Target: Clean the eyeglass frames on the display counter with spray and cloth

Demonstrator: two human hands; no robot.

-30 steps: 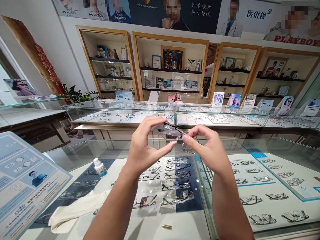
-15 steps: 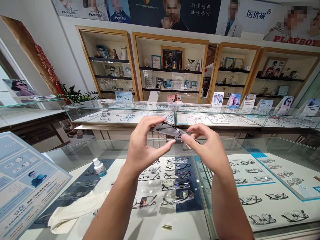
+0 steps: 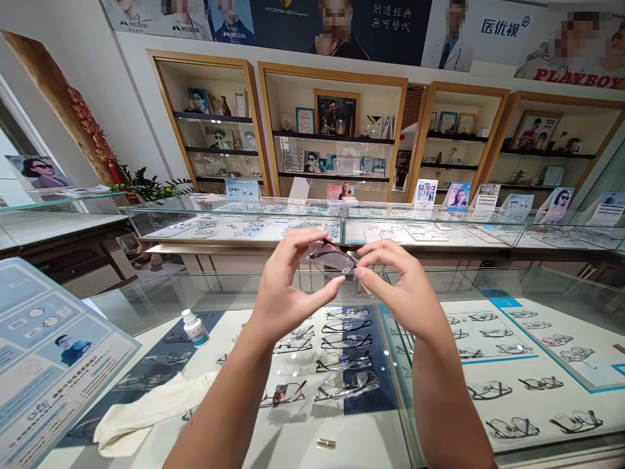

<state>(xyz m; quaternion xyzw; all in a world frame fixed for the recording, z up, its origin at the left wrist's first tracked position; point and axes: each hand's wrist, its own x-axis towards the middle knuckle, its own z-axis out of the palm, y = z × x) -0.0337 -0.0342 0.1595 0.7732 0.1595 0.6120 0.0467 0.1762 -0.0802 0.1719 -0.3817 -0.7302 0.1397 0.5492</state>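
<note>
I hold a pair of dark-rimmed glasses (image 3: 334, 260) up in front of me with both hands, above a glass display counter (image 3: 234, 290). My left hand (image 3: 286, 286) pinches the left lens rim between thumb and fingers. My right hand (image 3: 398, 283) pinches the other side of the frame, which its fingers mostly hide. Under the counter glass lie rows of spectacle frames (image 3: 342, 352).
A small white bottle (image 3: 195, 327) and a cream cloth (image 3: 151, 409) lie on the counter at the left, beside a blue printed board (image 3: 49, 355). A small brass piece (image 3: 326, 444) lies near the front edge. More glass counters and wall shelves stand beyond.
The glasses have turned in my fingers, so the lens now faces me more squarely. Both hands have shifted slightly upward and closer together.
</note>
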